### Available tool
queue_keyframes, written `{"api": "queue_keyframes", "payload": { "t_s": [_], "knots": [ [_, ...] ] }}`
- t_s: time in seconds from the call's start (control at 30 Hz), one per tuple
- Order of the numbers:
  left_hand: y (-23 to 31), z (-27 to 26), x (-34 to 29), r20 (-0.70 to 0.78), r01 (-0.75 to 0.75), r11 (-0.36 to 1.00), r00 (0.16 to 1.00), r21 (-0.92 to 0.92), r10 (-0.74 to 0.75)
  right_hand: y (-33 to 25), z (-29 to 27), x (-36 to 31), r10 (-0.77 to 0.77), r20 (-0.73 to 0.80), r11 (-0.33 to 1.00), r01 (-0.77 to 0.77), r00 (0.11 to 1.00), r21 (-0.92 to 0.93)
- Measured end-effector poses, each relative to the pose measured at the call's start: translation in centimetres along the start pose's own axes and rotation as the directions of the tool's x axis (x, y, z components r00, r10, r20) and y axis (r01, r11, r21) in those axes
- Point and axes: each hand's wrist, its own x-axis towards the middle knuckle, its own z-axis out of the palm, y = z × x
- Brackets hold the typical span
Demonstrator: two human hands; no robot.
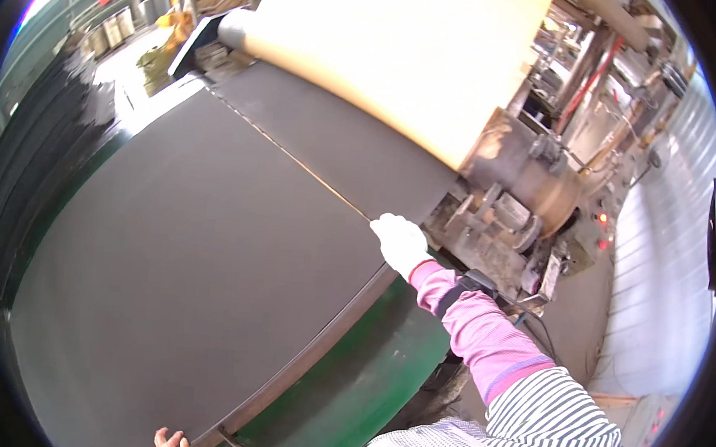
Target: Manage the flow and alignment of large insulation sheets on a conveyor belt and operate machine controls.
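A wide, smooth dark grey sheet lies over the table and fills the left and middle of the head view. At its far right corner, my right hand, in a white glove, is closed with its fingers on the sheet's edge. My left hand, bare, shows only in part at the lower edge. Its fingers are curled at the sheet's near corner. A thin tan line parts this sheet from a second dark grey strip beyond it. The undersides of both grips are hidden.
Beyond the strip, a large pale yellow sheet slopes up from a roller. Machine parts with a round drum stand at right. A green curved panel hangs below the table's brown edge. Dark folded sheets lie at far left.
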Motion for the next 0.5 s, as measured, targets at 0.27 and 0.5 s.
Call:
{"api": "queue_keyframes", "payload": {
  "t_s": [0.27,0.5],
  "knots": [
    [12.3,-1.9,4.0,0.486,0.005,0.999,0.874,0.049,-0.029,-1.8,-2.4,-9.0,-0.121,-0.263,0.972,0.168,0.957,0.162],
    [23.3,-0.1,7.7,0.378,-0.117,0.992,0.917,-0.046,0.126,-4.0,-3.4,-21.0,-0.049,-0.246,0.791,0.188,0.968,0.583]
  ]
}}
